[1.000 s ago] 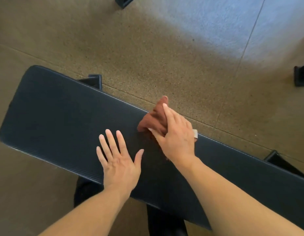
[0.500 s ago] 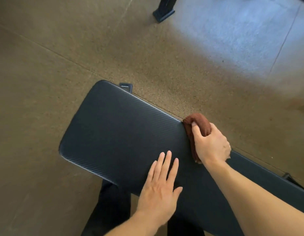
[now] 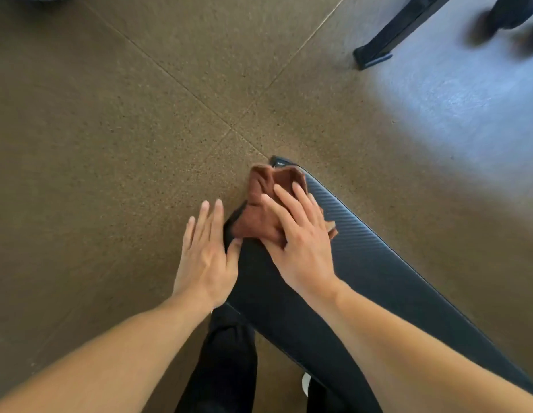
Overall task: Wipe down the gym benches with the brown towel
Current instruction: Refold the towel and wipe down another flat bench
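bench: a dark padded desk (image 3: pixel 363 263) with a ribbed cover runs from the lower right up to a rounded end near the middle of the view.
towel: the brown towel (image 3: pixel 265 204) lies bunched on that near end of the desk, its folds reaching right up to the rounded tip and a small corner poking out on the far side of the right hand.
right hand: the right hand (image 3: pixel 301 242) lies flat on top of the towel, fingers (image 3: pixel 284 195) long and slightly spread, pressing the cloth onto the padding; the grip is apart, nothing curled round the cloth.
left hand: the left hand (image 3: pixel 204 254) sits just beside the desk's left edge, fingers straight and close together, thumb touching the edge next to the towel; the grip is apart and holds nothing.
legs: dark trousers (image 3: pixel 226 362) show below the desk, between the two forearms.
floor: a speckled brown floor (image 3: pixel 110 129) with thin seams crossing near the middle, and a pale bright patch at the upper right.
other gear: a black frame foot (image 3: pixel 375 56) stands on the floor at the top right, well apart from the desk; blurred dark shapes beside it are too smeared to tell.
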The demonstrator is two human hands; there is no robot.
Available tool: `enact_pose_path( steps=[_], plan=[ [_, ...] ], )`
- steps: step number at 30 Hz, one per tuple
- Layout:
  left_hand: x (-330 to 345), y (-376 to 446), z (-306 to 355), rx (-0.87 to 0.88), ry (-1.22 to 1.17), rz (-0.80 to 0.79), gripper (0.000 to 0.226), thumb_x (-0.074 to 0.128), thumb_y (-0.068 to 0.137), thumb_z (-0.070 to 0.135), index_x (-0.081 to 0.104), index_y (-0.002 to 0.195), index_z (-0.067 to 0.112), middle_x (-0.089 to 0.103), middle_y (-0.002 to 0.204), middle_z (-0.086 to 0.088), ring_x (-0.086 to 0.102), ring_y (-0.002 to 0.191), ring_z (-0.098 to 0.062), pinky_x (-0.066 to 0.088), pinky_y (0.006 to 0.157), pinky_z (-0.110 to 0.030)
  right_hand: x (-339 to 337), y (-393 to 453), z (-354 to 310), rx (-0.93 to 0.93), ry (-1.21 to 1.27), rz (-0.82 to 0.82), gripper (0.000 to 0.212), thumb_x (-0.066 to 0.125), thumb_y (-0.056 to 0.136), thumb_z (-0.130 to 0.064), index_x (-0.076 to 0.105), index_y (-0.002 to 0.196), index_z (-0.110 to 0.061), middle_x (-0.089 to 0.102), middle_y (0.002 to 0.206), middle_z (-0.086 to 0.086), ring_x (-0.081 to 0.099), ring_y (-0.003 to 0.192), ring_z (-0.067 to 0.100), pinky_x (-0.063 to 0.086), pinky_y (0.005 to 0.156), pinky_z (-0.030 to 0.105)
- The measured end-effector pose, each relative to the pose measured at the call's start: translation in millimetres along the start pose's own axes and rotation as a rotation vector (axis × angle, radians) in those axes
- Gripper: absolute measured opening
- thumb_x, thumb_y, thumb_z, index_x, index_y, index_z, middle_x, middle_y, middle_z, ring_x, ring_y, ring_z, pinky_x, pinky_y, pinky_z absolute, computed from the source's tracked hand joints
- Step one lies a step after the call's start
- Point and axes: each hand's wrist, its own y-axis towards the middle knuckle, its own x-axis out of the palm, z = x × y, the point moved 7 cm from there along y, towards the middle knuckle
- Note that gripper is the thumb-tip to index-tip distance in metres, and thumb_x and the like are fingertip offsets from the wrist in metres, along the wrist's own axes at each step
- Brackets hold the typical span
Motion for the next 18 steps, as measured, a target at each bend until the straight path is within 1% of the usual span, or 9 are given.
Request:
enact_pose_path(
  steps=[3, 5, 7, 8, 10, 12, 14, 16, 18],
  plan=[
    [1.9, -7.9, 0.3, 0.101, 0.026, -0.055, 0.075, 0.016, 0.101, 0.053, -0.004, 0.163, 0.015, -0.002, 0.171, 0.001, -0.014, 0.156, -0.014, 0.007, 0.128, -0.046, -1.7, -85.0, 18.8, 0.076, -0.007, -0.047, 0.063, 0.061, 0.096, -0.040, 0.045, 0.156, -0.026, 0.033, 0.166, -0.006, 0.018, 0.159, 0.024, 0.017, 0.127, 0.054],
    [1.1, -7.3, 2.3, 0.082, 0.077, -0.107, 0.090, 0.017, 0.096, 0.070, -0.015, 0.161, 0.015, -0.015, 0.169, -0.002, -0.021, 0.155, -0.020, 0.004, 0.128, -0.049, -2.4, -118.0, 31.8, 0.156, -0.046, -0.048, 0.065, 0.055, 0.097, -0.043, 0.041, 0.158, -0.023, 0.028, 0.169, -0.008, 0.017, 0.159, 0.025, 0.017, 0.126, 0.056],
    [0.6, -5.4, 6.1, 0.033, 0.154, -0.202, 0.123, 0.023, 0.078, 0.095, -0.029, 0.156, 0.015, -0.027, 0.166, -0.005, -0.029, 0.152, -0.026, -0.004, 0.127, -0.050, -6.3, -111.0, 43.1, 0.297, -0.020, 0.003, 0.067, 0.051, 0.099, -0.045, 0.037, 0.160, -0.021, 0.023, 0.170, -0.010, 0.011, 0.160, 0.020, 0.011, 0.127, 0.054],
    [0.4, -4.5, 7.5, 0.007, 0.192, -0.248, 0.136, 0.028, 0.068, 0.101, -0.035, 0.152, 0.016, -0.031, 0.165, -0.007, -0.032, 0.151, -0.028, -0.007, 0.126, -0.051, -9.2, -95.5, 44.4, 0.367, 0.001, 0.040, 0.068, 0.050, 0.099, -0.047, 0.034, 0.161, -0.022, 0.020, 0.170, -0.011, 0.007, 0.160, 0.017, 0.009, 0.128, 0.053],
    [1.0, -3.2, 8.5, -0.040, 0.241, -0.324, 0.149, 0.035, 0.057, 0.105, -0.045, 0.146, 0.016, -0.036, 0.163, -0.011, -0.035, 0.149, -0.034, -0.011, 0.125, -0.053, -15.3, -50.1, 39.7, 0.460, 0.013, 0.101, 0.073, 0.049, 0.099, -0.054, 0.028, 0.162, -0.024, 0.019, 0.171, -0.008, 0.003, 0.160, 0.015, 0.006, 0.129, 0.051],
    [2.0, -1.3, 8.8, -0.080, 0.294, -0.368, 0.151, 0.033, 0.056, 0.106, -0.052, 0.138, 0.013, -0.038, 0.160, -0.016, -0.036, 0.147, -0.038, -0.014, 0.124, -0.054, -17.9, 3.3, 29.7, 0.515, 0.001, 0.110, 0.078, 0.049, 0.097, -0.060, 0.024, 0.163, -0.027, 0.027, 0.169, -0.003, 0.012, 0.159, 0.020, 0.010, 0.129, 0.049],
    [4.7, -0.4, 10.3, -0.119, 0.399, -0.409, 0.150, 0.025, 0.056, 0.107, -0.057, 0.131, 0.006, -0.039, 0.158, -0.023, -0.036, 0.145, -0.043, -0.012, 0.124, -0.055, -20.0, 52.4, 20.9, 0.562, -0.004, 0.069, 0.077, 0.051, 0.092, -0.065, 0.029, 0.160, -0.034, 0.044, 0.158, -0.004, 0.034, 0.149, 0.022, 0.024, 0.123, 0.045],
    [5.6, 0.8, 12.8, -0.161, 0.489, -0.436, 0.150, 0.019, 0.054, 0.107, -0.058, 0.128, 0.001, -0.036, 0.157, -0.029, -0.034, 0.145, -0.046, -0.009, 0.124, -0.056, -23.6, 86.8, 19.2, 0.548, 0.006, -0.040, 0.067, 0.052, 0.088, -0.070, 0.043, 0.149, -0.042, 0.059, 0.142, -0.008, 0.053, 0.133, 0.022, 0.039, 0.110, 0.041],
    [5.0, 1.4, 14.0, -0.195, 0.546, -0.451, 0.150, 0.016, 0.052, 0.107, -0.057, 0.128, -0.001, -0.033, 0.158, -0.031, -0.031, 0.147, -0.047, -0.009, 0.124, -0.056, -26.8, 99.5, 28.2, 0.508, 0.030, -0.182, 0.061, 0.055, 0.086, -0.075, 0.053, 0.140, -0.045, 0.067, 0.129, -0.011, 0.062, 0.122, 0.022, 0.044, 0.095, 0.037]
  ],
)
